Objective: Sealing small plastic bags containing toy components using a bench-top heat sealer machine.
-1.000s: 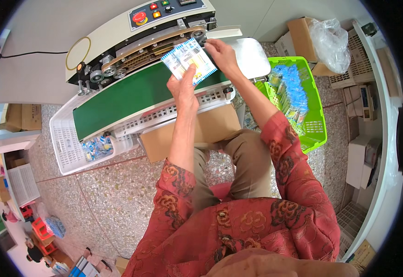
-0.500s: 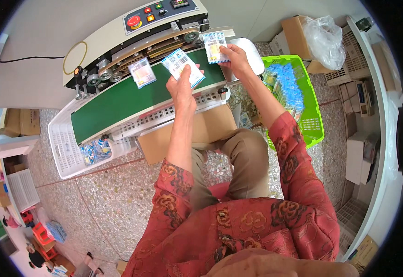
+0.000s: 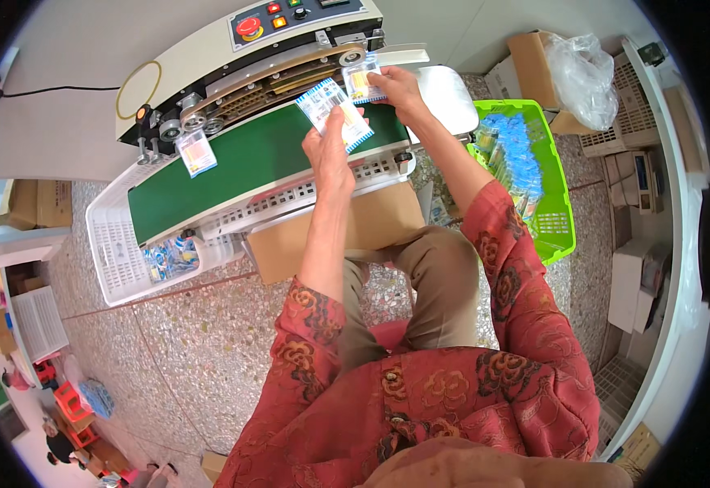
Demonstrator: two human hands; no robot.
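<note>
My left hand (image 3: 330, 159) is closed on a flat white packet (image 3: 322, 102) with blue striped edges, held over the belt's right part. Its thumb presses on the face of the packet. My right hand (image 3: 399, 88) pinches a second packet (image 3: 360, 79), partly clear with a pale yellow patch, by its right side at the sealing machine's intake end. That packet's upper edge is close to the machine's rollers. Farther left, a third packet (image 3: 197, 153) lies on the green conveyor belt (image 3: 249, 163), its top edge at the band sealer (image 3: 282, 65).
A white basket (image 3: 115, 268) stands under the belt's left end, with blue-printed packets inside. On the right, a bright green crate (image 3: 562, 211) holds several blue packets. An open cardboard box (image 3: 347, 232) sits before my knees. Shelving (image 3: 680, 244) lines the right wall.
The third packet has travelled left along the belt. My right hand has brought its packet left and slightly down to the sealer's intake. My left hand has shifted a little right.
</note>
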